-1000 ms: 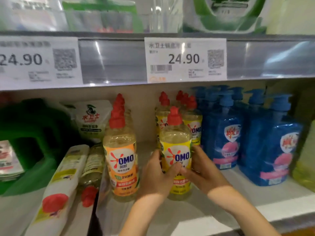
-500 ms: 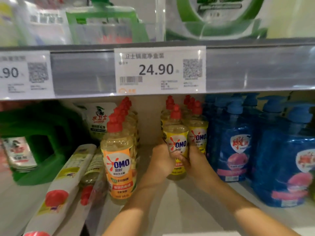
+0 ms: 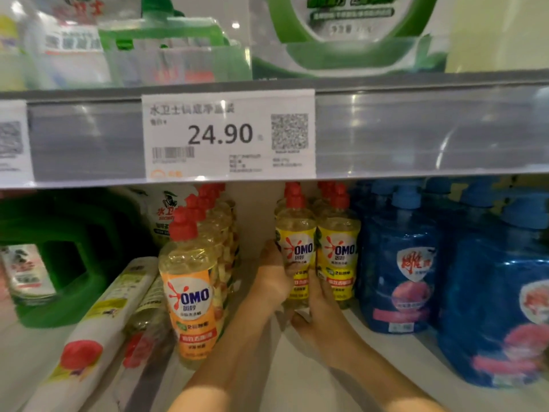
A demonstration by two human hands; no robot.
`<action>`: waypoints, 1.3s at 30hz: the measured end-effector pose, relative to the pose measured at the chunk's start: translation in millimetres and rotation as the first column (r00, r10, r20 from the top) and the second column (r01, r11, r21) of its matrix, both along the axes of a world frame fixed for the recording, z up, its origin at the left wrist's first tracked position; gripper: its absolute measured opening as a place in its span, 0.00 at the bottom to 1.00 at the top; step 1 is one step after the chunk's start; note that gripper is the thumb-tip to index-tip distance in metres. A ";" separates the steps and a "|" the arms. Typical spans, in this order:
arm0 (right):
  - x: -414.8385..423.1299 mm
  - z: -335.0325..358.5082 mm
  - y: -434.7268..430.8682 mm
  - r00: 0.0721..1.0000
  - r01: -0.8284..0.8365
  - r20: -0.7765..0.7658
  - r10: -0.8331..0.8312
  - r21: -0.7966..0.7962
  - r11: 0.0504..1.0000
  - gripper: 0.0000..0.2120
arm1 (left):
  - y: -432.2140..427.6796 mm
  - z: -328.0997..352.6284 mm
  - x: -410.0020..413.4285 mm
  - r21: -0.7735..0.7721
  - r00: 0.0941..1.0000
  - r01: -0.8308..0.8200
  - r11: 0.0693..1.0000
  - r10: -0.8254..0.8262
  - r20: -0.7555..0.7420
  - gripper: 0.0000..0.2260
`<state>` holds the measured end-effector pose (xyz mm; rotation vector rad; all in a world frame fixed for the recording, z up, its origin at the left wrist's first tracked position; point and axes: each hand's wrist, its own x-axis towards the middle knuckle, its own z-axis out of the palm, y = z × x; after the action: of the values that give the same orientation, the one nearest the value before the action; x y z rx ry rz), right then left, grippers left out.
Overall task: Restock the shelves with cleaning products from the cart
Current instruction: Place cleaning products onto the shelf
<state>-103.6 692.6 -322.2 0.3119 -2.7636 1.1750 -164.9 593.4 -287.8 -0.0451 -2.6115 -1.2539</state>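
A yellow-label OMO bottle [image 3: 297, 242] with a red cap stands upright deep on the lower shelf [image 3: 312, 382], beside a matching yellow OMO bottle [image 3: 338, 251] on its right. My left hand [image 3: 273, 278] wraps its left side, and my right hand [image 3: 318, 310] grips its lower front and base. More red-capped bottles stand behind these two. A row of orange-label OMO bottles [image 3: 193, 295] stands to the left, with an open gap between the two rows.
Blue pump bottles [image 3: 404, 269] crowd the right side. A white pack [image 3: 89, 337] and a toppled bottle [image 3: 148, 322] lie at the left front, with a green jug [image 3: 68, 251] behind. The upper shelf rail with a price tag [image 3: 228, 135] hangs low overhead.
Both hands have pushed the yellow OMO bottle further back on the shelf, until it stands level with the yellow bottle on its right. The camera has moved in closer.
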 end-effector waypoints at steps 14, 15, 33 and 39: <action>25.4 45.9 27.4 0.990 -0.131 -0.012 0.140 -0.452 0.883 0.18 | 2.5 2.8 44.4 0.103 0.996 0.065 0.992 -0.072 0.059 0.15; 32.4 50.6 31.4 0.989 -0.138 -0.022 0.145 -0.476 0.868 0.16 | 0.5 9.0 55.5 0.125 0.993 0.100 0.987 -0.107 0.049 0.12; 158.6 26.5 17.1 0.925 -0.347 -0.147 0.350 -0.700 0.624 0.15 | -48.9 -6.3 284.1 0.508 0.998 -0.046 0.860 0.066 -0.021 0.15; 198.2 21.7 -31.0 0.862 -0.440 -0.129 0.490 -0.670 0.598 0.13 | -84.1 -10.3 342.2 0.479 0.976 -0.166 0.862 0.214 -0.049 0.14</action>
<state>94.5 661.5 -300.5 0.9485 -2.0944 2.2573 177.2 509.3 -298.1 0.2267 -2.0954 -1.7223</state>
